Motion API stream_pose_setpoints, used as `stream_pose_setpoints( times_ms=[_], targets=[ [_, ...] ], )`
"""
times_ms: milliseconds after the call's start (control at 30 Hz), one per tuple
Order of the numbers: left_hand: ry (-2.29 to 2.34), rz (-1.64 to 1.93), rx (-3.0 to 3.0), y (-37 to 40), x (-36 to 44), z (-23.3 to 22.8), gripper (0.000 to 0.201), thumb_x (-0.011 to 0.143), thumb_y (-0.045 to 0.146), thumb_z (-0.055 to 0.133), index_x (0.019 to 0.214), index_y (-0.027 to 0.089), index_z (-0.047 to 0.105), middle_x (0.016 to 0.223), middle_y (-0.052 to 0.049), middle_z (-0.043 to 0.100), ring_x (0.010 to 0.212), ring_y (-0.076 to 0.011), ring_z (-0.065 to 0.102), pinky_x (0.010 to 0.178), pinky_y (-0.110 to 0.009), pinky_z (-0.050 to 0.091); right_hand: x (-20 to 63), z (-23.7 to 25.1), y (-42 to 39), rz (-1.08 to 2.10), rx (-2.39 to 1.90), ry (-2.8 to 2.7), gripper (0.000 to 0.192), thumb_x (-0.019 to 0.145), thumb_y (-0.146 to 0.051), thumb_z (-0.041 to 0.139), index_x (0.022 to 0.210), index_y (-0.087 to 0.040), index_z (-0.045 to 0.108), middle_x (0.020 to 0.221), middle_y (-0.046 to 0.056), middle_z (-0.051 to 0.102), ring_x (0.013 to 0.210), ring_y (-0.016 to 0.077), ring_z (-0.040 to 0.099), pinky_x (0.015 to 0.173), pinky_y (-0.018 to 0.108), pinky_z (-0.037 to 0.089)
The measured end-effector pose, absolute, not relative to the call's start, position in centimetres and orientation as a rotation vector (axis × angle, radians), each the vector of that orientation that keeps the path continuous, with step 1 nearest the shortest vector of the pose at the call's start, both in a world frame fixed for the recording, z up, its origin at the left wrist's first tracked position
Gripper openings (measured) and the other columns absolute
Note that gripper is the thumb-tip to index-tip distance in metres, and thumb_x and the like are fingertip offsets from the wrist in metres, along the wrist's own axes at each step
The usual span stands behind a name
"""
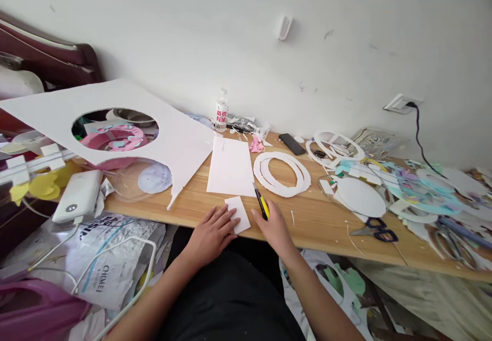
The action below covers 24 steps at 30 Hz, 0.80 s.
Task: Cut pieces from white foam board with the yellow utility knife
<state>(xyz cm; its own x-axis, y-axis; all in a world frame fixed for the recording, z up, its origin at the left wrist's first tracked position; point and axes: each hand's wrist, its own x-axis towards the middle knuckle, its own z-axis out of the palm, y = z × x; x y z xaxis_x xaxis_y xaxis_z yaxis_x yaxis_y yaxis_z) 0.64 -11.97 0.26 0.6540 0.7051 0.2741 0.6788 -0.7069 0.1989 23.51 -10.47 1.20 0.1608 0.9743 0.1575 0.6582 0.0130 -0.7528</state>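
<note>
My left hand point(212, 234) lies flat at the table's front edge, fingers stretched out and resting on a small white square of board point(239, 215). In my right hand point(277, 228) is a yellow and black utility knife point(263, 205), its blade end pointing away from me toward a larger white rectangular sheet point(230, 166). That sheet lies flat just beyond the small square. Right of it rest white foam-like rings point(282, 174), partly overlapping. A thin white offcut strip point(292, 218) is beside my right hand.
A large white board with an oval hole point(180, 141) covers the left side. A bottle point(222, 110) and a phone point(291, 144) stand and lie near the wall. Scissors point(374, 229) and heaped paper pieces point(426, 187) fill the right. A white power bank point(78, 195) sits left.
</note>
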Motion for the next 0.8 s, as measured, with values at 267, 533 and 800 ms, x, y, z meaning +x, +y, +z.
stream_pose_setpoints(
  times_ms=[267, 533, 800],
  targets=[
    [1.2, 0.626, 2.785, -12.5, 0.8, -0.1, 0.038, 0.098, 0.032, 0.047, 0.133, 0.023, 0.059, 0.152, -0.006, 0.046, 0.142, -0.0257, 0.039, 0.118, -0.046, 0.032, 22.0, 1.0, -1.6, 0.603, -1.845, -1.455, 0.049, 0.073, -0.031, 0.075, 0.115, -0.016, 0.055, 0.119, 0.014, 0.059, 0.108, 0.0267, 0.058, 0.092, 0.041, 0.05],
    [1.178, 0.645, 2.772, -13.0, 0.7, -0.1, 0.039, 0.097, 0.03, 0.048, 0.134, 0.024, 0.058, 0.154, -0.005, 0.044, 0.143, -0.0245, 0.038, 0.118, -0.046, 0.033, 23.2, 1.2, 0.0, 0.86, -1.903, -1.333, 0.028, 0.094, -0.036, 0.06, 0.113, -0.015, 0.06, 0.106, 0.005, 0.064, 0.086, 0.0157, 0.064, 0.075, 0.034, 0.056],
    [1.46, 0.857, 2.482, -6.5, -1.6, 3.2, 0.047, 0.098, 0.025, 0.046, 0.145, 0.021, 0.047, 0.164, -0.013, 0.02, 0.151, -0.0343, 0.001, 0.119, -0.06, 0.019, 23.1, 1.6, -0.2, 0.978, -1.846, -1.294, 0.026, 0.096, -0.037, 0.058, 0.106, -0.014, 0.061, 0.084, 0.0, 0.064, 0.062, 0.0086, 0.06, 0.056, 0.023, 0.053]
  ],
)
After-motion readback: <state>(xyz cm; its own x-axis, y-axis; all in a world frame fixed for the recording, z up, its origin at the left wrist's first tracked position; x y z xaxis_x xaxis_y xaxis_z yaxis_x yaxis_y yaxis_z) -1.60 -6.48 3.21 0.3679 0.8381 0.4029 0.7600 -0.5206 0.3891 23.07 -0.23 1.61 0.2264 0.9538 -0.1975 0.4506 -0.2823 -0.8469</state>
